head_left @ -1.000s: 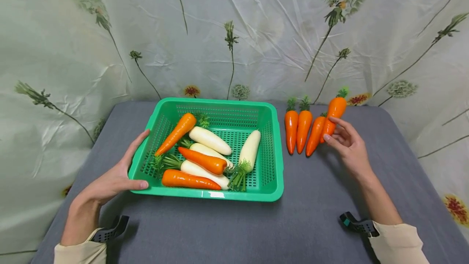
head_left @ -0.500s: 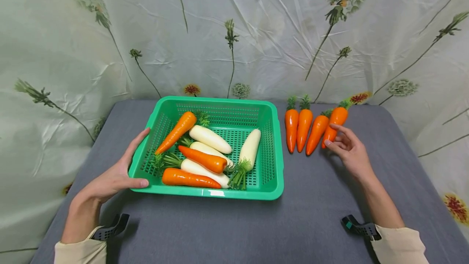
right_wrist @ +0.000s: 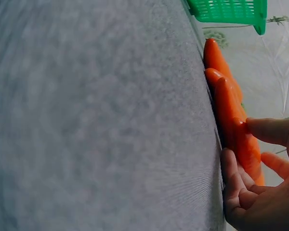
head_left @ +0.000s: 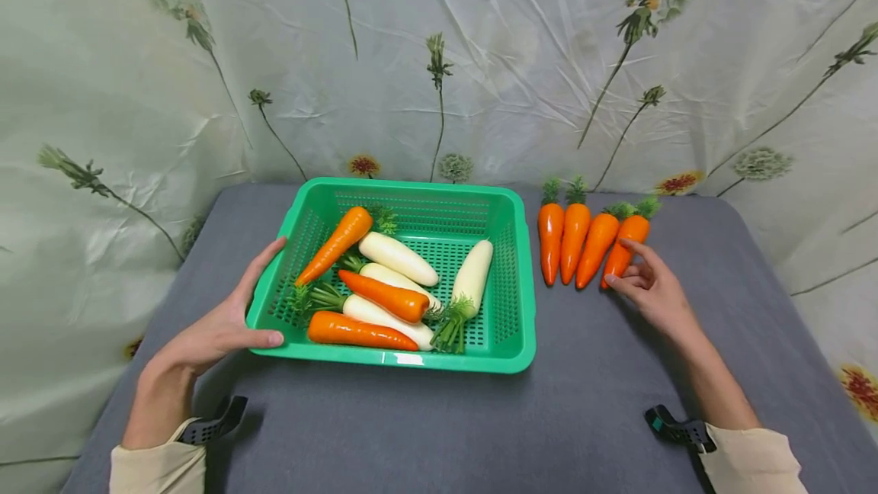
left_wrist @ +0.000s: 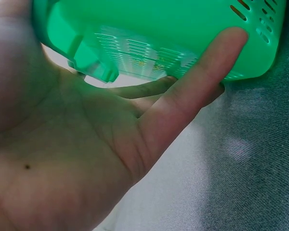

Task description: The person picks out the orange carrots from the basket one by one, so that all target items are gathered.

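The green basket (head_left: 439, 363) holds several orange carrots (head_left: 384, 296) and white radishes (head_left: 396, 256) with leafy tops. My left hand (head_left: 213, 330) rests at its left side, thumb on the front corner of the rim and index finger along the left edge; straight fingers touch the outer basket wall (left_wrist: 135, 21) in the left wrist view. Right of the basket, a row of carrots (head_left: 575, 238) lies side by side, tops to the back. My right hand (head_left: 652, 292) pinches the rightmost carrot (head_left: 632, 229) between thumb and index finger near its lower half, its other fingers curled.
A grey cloth (head_left: 439, 433) covers the table. Behind it hangs a pale curtain (head_left: 384, 82) with a dandelion print. Each wrist wears a dark strap (head_left: 679, 429) that stands off toward the middle.
The rightmost carrot, first held overlapping its neighbour, was moved right and lowered onto the table, then drawn left beside the row. The left hand and basket keep their place.
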Demonstrator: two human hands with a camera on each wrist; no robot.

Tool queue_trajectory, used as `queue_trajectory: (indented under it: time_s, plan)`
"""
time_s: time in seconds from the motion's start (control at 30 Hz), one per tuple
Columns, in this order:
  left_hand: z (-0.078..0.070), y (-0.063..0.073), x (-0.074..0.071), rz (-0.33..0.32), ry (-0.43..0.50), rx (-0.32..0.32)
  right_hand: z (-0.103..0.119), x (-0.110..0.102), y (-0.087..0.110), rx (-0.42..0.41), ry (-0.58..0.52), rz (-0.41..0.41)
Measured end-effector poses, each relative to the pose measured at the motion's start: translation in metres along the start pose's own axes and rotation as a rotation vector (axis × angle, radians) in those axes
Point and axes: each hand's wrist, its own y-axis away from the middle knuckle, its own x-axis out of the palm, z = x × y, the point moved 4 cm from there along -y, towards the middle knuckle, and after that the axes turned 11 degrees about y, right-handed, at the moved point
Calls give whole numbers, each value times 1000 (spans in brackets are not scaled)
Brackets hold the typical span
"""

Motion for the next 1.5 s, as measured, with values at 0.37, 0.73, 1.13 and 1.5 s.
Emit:
queue_trajectory:
  time_s: [0.37, 0.73, 1.13, 1.5]
  plan:
    - [-2, 0, 0, -7, 2, 2, -2, -1, -11, 54, 33, 93]
    - [-1, -1, 1, -14, 6, -12, -2, -3, -9, 11, 12, 106]
    - [1, -1, 0, -11, 10, -13, -5, -6, -8, -32, 55, 57]
    - [0, -1, 0, -20, 5, -15, -5, -8, -13, 3, 85, 18]
